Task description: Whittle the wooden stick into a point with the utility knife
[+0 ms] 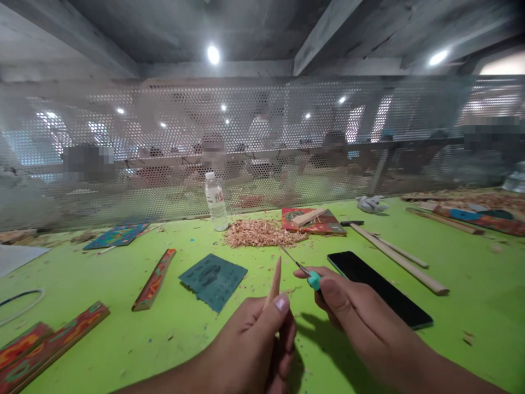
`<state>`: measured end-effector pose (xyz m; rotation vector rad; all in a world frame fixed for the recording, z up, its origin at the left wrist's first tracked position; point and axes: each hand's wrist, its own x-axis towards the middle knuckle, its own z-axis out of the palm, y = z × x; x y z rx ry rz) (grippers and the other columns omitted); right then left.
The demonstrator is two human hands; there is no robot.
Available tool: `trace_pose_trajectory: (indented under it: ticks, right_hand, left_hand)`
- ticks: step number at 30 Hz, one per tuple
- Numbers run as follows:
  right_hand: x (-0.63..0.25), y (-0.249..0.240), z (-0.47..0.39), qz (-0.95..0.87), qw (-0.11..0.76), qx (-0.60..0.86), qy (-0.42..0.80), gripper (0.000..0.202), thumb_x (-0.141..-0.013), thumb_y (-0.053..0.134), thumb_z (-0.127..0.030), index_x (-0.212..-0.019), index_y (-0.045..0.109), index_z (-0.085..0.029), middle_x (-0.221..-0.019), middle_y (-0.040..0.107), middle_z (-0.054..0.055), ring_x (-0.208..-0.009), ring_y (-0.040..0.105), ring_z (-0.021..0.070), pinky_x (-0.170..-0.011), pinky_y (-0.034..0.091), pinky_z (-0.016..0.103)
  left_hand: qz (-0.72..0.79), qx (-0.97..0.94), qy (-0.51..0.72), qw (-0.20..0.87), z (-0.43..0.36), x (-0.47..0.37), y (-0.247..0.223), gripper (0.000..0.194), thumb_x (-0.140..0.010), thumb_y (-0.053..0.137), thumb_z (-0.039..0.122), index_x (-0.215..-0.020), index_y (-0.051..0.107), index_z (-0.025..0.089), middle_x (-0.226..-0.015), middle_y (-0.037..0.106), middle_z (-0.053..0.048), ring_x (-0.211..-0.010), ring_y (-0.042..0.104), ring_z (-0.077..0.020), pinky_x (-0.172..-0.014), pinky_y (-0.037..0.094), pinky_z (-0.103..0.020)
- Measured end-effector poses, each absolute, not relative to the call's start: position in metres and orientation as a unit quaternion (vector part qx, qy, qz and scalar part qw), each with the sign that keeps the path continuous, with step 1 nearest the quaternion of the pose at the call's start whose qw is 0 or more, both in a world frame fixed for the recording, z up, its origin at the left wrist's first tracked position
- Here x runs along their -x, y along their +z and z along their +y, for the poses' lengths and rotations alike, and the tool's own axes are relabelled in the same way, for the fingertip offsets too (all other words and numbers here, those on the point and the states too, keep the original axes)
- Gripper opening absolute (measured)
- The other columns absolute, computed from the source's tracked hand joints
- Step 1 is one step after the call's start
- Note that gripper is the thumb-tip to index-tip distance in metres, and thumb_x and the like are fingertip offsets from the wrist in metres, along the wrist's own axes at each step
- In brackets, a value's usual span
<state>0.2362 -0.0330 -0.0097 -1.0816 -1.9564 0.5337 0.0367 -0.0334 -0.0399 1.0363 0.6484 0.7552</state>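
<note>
My left hand (262, 339) is closed round a slim wooden stick (276, 276), whose tapered tip points up and away. To its right, my right hand (348, 306) grips a small tool with a turquoise handle (314, 279) and a thin metal blade (296, 261). The blade slants up to the left, its end near the stick's tip but apart from it. A black phone (379, 287) lies beside my right hand. Beyond both hands is a heap of wood shavings (262, 234). A dark green sheet of sandpaper (214, 280) lies left of the stick.
A water bottle (216, 202) stands behind the shavings, before a perforated metal screen (176, 186). Painted wood strips (155, 279) lie left. A red painted board (334, 223), wooden rods (402, 260) and crumpled paper (371, 204) lie beyond on the green table (164, 350). People sit behind the screen.
</note>
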Motion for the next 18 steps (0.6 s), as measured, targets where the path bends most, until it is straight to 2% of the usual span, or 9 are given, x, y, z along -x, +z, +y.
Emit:
trace_pose_trajectory:
  ticks: [2,4,6,9,11,13,16,18]
  right_hand:
    - [-0.234,-0.012,-0.034,-0.772,0.400,0.430,0.245,0.056,-0.114,0.030,-0.057,-0.110,0.073,-0.023,-0.061,0.050,-0.003,-0.054,0.053,0.0169,-0.062,0.055,0.030]
    - [-0.232,-0.013,-0.035,-0.767,0.390,0.429,0.275,0.058,-0.113,0.029,-0.062,-0.101,0.071,-0.023,-0.063,0.048,-0.004,-0.052,0.045,0.0150,-0.053,0.047,0.027]
    - [-0.231,-0.012,-0.035,-0.760,0.383,0.430,0.300,0.059,-0.113,0.029,-0.064,-0.093,0.067,-0.023,-0.065,0.049,-0.003,-0.053,0.042,0.0143,-0.048,0.040,0.026]
    - [-0.230,-0.010,-0.036,-0.753,0.375,0.429,0.330,0.057,-0.113,0.029,-0.063,-0.088,0.063,-0.024,-0.067,0.050,-0.003,-0.055,0.040,0.0143,-0.048,0.036,0.027]
    - [-0.230,-0.011,-0.035,-0.747,0.372,0.426,0.351,0.055,-0.113,0.030,-0.063,-0.088,0.061,-0.024,-0.068,0.050,-0.003,-0.056,0.040,0.0145,-0.048,0.034,0.027]
    - [-0.231,-0.014,-0.035,-0.739,0.376,0.421,0.367,0.053,-0.113,0.033,-0.062,-0.085,0.058,-0.025,-0.068,0.049,-0.003,-0.057,0.040,0.0146,-0.048,0.034,0.027]
    - [-0.230,-0.016,-0.034,-0.732,0.377,0.419,0.383,0.052,-0.113,0.036,-0.062,-0.085,0.058,-0.024,-0.071,0.053,-0.003,-0.060,0.043,0.0151,-0.051,0.037,0.027]
    - [-0.229,-0.015,-0.034,-0.729,0.373,0.422,0.390,0.053,-0.112,0.035,-0.064,-0.087,0.060,-0.024,-0.074,0.056,-0.002,-0.062,0.045,0.0154,-0.053,0.038,0.028]
  left_hand:
    - [0.318,-0.500,0.336,0.732,-0.035,-0.036,-0.036,0.070,-0.085,0.055,0.088,-0.063,0.054,0.021,-0.041,0.046,0.005,-0.032,0.038,-0.0082,-0.037,0.031,-0.021]
    - [0.338,-0.515,0.324,0.718,-0.036,-0.034,-0.032,0.076,-0.079,0.054,0.094,-0.060,0.054,0.020,-0.042,0.048,0.003,-0.033,0.041,-0.0084,-0.037,0.031,-0.020]
    - [0.343,-0.516,0.316,0.718,-0.036,-0.034,-0.030,0.078,-0.076,0.054,0.096,-0.059,0.055,0.020,-0.042,0.049,0.002,-0.034,0.042,-0.0087,-0.037,0.031,-0.020]
    - [0.333,-0.503,0.331,0.726,-0.036,-0.035,-0.036,0.075,-0.081,0.054,0.092,-0.062,0.057,0.019,-0.042,0.050,0.002,-0.035,0.041,-0.0079,-0.037,0.031,-0.019]
    - [0.326,-0.490,0.346,0.731,-0.036,-0.036,-0.043,0.071,-0.086,0.055,0.088,-0.068,0.059,0.018,-0.042,0.051,0.002,-0.034,0.039,-0.0067,-0.036,0.029,-0.018]
    - [0.322,-0.497,0.334,0.733,-0.035,-0.036,-0.048,0.068,-0.085,0.061,0.085,-0.083,0.063,0.018,-0.044,0.054,0.004,-0.032,0.038,-0.0065,-0.033,0.031,-0.017]
    - [0.310,-0.514,0.334,0.727,-0.033,-0.034,-0.051,0.064,-0.088,0.069,0.077,-0.107,0.063,0.017,-0.054,0.063,0.003,-0.037,0.048,-0.0080,-0.037,0.038,-0.016]
    - [0.304,-0.512,0.341,0.728,-0.032,-0.033,-0.050,0.063,-0.089,0.070,0.074,-0.111,0.063,0.016,-0.058,0.066,0.001,-0.041,0.051,-0.0080,-0.040,0.042,-0.016]
